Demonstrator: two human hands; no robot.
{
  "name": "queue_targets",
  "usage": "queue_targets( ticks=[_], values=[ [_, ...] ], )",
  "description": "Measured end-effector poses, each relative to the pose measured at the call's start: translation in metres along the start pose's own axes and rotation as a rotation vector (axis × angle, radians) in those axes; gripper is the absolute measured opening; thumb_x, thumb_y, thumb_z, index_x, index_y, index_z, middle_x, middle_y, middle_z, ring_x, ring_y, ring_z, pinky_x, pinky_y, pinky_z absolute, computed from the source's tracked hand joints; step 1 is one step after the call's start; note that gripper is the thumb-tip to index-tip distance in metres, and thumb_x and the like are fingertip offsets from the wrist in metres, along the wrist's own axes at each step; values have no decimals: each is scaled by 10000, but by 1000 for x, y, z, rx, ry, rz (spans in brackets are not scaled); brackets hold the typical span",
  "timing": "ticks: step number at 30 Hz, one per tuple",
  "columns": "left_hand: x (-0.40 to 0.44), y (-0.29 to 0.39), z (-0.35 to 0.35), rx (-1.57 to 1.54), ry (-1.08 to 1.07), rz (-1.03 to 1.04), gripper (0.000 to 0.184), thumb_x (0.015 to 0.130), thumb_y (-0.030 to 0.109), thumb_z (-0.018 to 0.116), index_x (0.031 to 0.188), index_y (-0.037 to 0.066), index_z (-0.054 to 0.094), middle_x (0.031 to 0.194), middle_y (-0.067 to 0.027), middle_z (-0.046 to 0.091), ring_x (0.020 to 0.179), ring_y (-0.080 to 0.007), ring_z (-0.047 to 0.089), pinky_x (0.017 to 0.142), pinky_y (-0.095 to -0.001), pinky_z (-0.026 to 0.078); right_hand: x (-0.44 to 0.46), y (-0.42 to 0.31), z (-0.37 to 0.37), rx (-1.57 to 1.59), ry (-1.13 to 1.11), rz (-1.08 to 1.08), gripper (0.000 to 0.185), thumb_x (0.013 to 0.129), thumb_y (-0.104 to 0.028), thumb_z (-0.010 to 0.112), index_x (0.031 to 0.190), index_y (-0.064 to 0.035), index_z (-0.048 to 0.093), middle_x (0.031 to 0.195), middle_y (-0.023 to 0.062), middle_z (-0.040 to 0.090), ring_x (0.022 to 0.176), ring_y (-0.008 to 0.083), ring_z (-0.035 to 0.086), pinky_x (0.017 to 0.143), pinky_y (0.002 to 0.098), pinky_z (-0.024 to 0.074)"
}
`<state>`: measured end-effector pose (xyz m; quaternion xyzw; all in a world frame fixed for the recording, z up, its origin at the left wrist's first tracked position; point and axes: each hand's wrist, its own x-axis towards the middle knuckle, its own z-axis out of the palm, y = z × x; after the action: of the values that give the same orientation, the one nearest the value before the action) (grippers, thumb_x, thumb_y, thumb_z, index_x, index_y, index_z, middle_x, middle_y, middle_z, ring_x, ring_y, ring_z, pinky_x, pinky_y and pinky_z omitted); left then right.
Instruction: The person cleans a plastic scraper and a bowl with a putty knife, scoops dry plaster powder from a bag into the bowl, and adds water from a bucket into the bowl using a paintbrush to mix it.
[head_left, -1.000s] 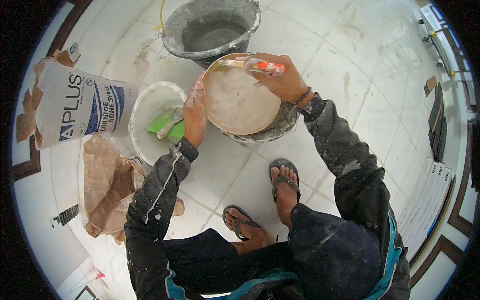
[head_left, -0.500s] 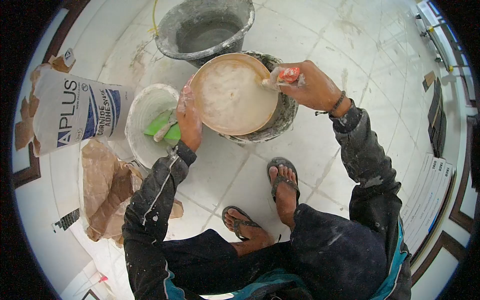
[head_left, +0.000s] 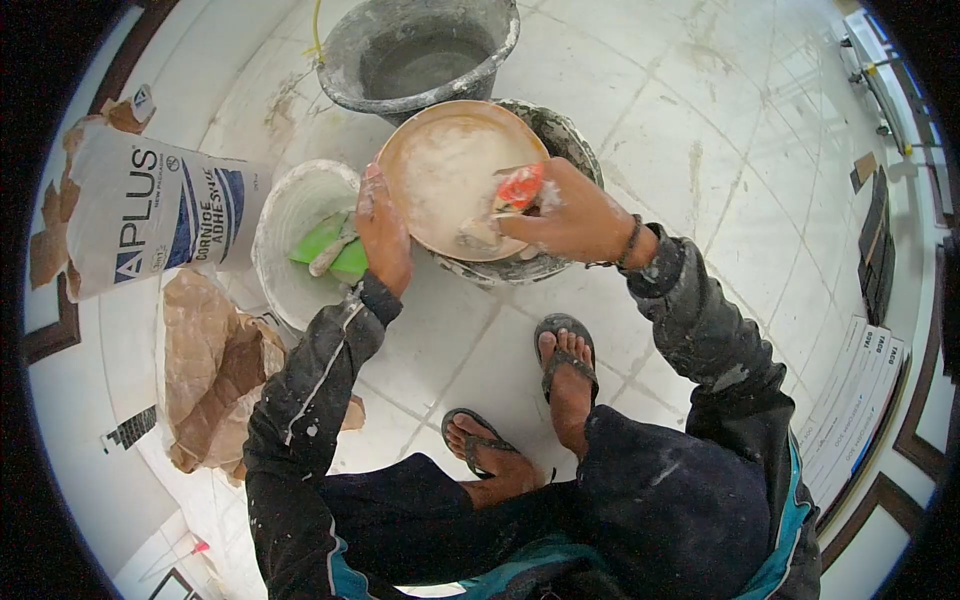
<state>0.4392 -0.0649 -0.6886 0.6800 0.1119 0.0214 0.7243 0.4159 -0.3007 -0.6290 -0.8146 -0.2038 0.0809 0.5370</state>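
Note:
A round orange-rimmed bowl of whitish paste or powder rests tilted over a plaster-crusted black bucket. My left hand grips the bowl's left side, its fingers partly hidden around the edge. In my right hand is a scraper with a red handle, its blade down in the white mix near the bowl's lower right edge. Left of the bowl stands a whitish bucket with a green trowel inside, close to my left hand.
Behind the bowl is a large grey bucket with dark liquid. At left are a cornice adhesive bag and crumpled brown paper. My sandalled feet stand on the tiled floor. A long carton lies at right.
My right hand has moved left and toward me, bringing the scraper from the bowl's right rim in over the mix. My left hand stays on the bowl.

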Motion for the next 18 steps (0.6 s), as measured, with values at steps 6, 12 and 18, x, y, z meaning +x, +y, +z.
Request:
queue_targets(
  ticks=[6,12,18],
  values=[
    [5,-3,-4,74,-51,14,563,1089,327,386,1470,-88,370,1466,-180,479,1336,-225,473,1109,-325,374,43,22,34,-121,163,-111,413,808,-216,781,1123,14,645,1091,130,688,984,244,633,907,359,497],
    [2,-4,0,6,-88,84,506,1099,307,350,1411,-71,473,1405,-155,527,1262,-195,509,1089,-317,396,66,2,10,32,214,-73,352,829,-225,766,1109,-27,686,1076,118,706,965,262,656,901,382,508],
    [-4,3,-2,28,-139,188,533,1100,341,346,1437,-61,439,1408,-141,525,1276,-199,504,1098,-324,394,56,17,-35,-242,315,-224,239,846,-171,675,1029,-18,694,862,164,711,734,264,650,740,358,529]
  ],
)
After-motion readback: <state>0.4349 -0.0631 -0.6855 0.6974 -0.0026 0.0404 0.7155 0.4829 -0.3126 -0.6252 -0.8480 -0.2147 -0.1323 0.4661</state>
